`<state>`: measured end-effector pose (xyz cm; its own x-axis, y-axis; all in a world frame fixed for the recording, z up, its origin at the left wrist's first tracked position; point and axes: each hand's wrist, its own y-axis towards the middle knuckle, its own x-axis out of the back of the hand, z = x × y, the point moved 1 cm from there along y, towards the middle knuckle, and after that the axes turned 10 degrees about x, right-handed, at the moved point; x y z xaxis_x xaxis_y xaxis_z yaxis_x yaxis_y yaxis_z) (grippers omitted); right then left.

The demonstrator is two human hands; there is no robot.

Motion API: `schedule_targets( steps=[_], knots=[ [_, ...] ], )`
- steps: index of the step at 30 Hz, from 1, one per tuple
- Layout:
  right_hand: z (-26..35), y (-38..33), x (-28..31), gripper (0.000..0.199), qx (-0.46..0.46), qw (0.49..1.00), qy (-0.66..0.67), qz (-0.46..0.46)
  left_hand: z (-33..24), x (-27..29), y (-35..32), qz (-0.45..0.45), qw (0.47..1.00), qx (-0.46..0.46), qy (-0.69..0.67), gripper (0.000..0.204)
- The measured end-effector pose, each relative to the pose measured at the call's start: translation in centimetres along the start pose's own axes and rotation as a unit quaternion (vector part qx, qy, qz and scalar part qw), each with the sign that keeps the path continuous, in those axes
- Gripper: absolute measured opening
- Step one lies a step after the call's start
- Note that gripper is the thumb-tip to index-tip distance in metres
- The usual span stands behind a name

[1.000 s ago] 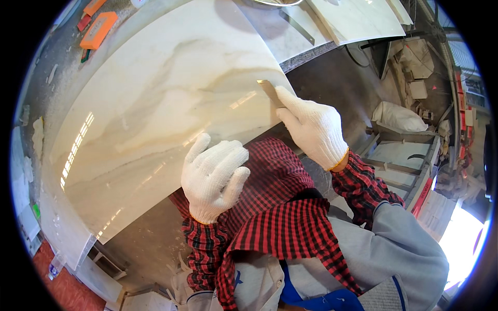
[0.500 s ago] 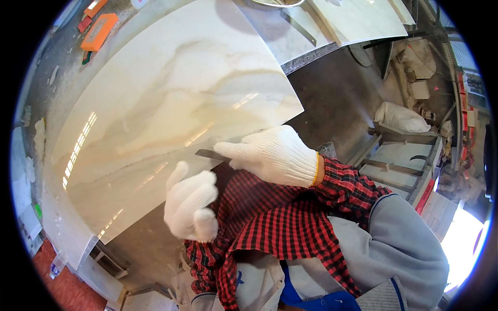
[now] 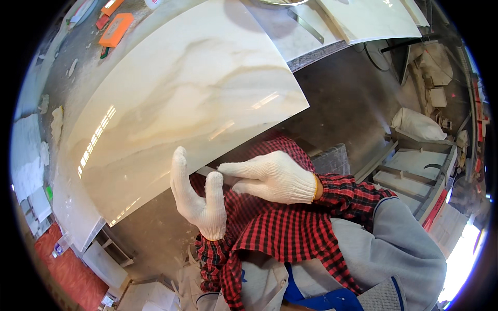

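White knitted gloves cover both my hands. My right hand (image 3: 275, 177) is closed on a thin flat metal blade (image 3: 205, 170), whose end pokes out past the fingertips to the left. Its other end is hidden in the glove. My left hand (image 3: 199, 202) stands just left of the blade with its thumb and fingers spread apart, holding nothing. Beyond both hands lies a large polished marble slab (image 3: 181, 98), cream-white with tan veins. The blade is near the slab's front edge; I cannot tell if they touch.
A metal strip (image 3: 309, 28) and a metal bowl (image 3: 277, 2) rest on another pale slab at the back. Orange boxes (image 3: 116, 30) sit far left. To the right are a framed rack (image 3: 407, 173) and a white sack (image 3: 416, 124). A clear bottle (image 3: 60, 246) is at lower left.
My left hand has gone from curled fingers to spread ones, pointing upward. My right hand has drawn the blade back from over the slab toward my body. The view has shifted slightly.
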<state>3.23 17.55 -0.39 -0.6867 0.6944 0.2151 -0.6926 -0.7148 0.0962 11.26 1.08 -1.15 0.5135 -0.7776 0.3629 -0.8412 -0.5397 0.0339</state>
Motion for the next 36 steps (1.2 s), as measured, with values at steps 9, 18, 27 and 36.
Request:
schedule_targets(
  steps=[9, 18, 27, 36],
  knots=[
    [1.4, -0.4, 1.1, 0.041, -0.208, 0.959, 0.192, -0.032, 1.4, 1.2, 0.3, -0.051, 0.982, -0.069, 0.169, 0.059],
    [0.4, -1.9, 4.0, 0.039, -0.181, 0.974, 0.090, -0.107, -1.9, -0.8, 1.1, 0.141, 0.957, -0.185, 0.171, 0.025],
    [-1.2, -3.0, 4.2, 0.038, -0.146, 0.980, 0.001, -0.137, -1.8, -1.4, 1.2, 0.148, 0.949, -0.199, 0.195, 0.028],
    [-0.5, 1.1, 3.0, 0.037, 0.004, 0.966, -0.247, -0.076, -0.9, 0.0, 0.6, 0.084, 0.973, -0.178, 0.117, 0.026]
  ],
)
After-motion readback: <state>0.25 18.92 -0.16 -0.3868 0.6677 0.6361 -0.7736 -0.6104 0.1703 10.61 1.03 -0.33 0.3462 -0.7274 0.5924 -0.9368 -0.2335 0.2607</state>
